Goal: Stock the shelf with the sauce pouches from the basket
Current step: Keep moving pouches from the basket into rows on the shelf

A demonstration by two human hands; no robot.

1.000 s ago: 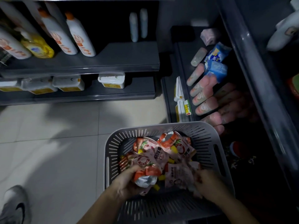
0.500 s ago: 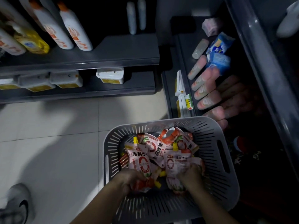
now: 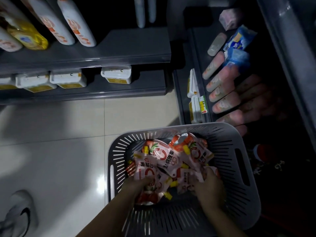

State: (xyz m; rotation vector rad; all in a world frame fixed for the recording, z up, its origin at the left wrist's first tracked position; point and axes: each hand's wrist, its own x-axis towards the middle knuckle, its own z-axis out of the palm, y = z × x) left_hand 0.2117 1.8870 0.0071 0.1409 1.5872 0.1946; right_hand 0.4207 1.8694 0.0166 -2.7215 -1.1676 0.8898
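A grey slotted plastic basket (image 3: pixel 239 149) is seen in the lower centre of the frame, set on a pale tiled floor (image 3: pixel 68 134). A heap of red-and-white sauce pouches with yellow caps (image 3: pixel 164 156) lies inside it. The left hand (image 3: pixel 136 183) is sunk into the lower left of the heap, its fingers curled round a red-based pouch (image 3: pixel 147 196). The right hand (image 3: pixel 210 187) is laid on the heap's right side with fingers bent downward; whether anything is gripped cannot be told. A dark grey metal shelf (image 3: pixel 199 53) is found at the upper right, where a dim row of similar pouches (image 3: pixel 220 93) lies near blue packets (image 3: pixel 239 47). White bottles with orange print (image 3: pixel 77 23) are ranged at the upper left.
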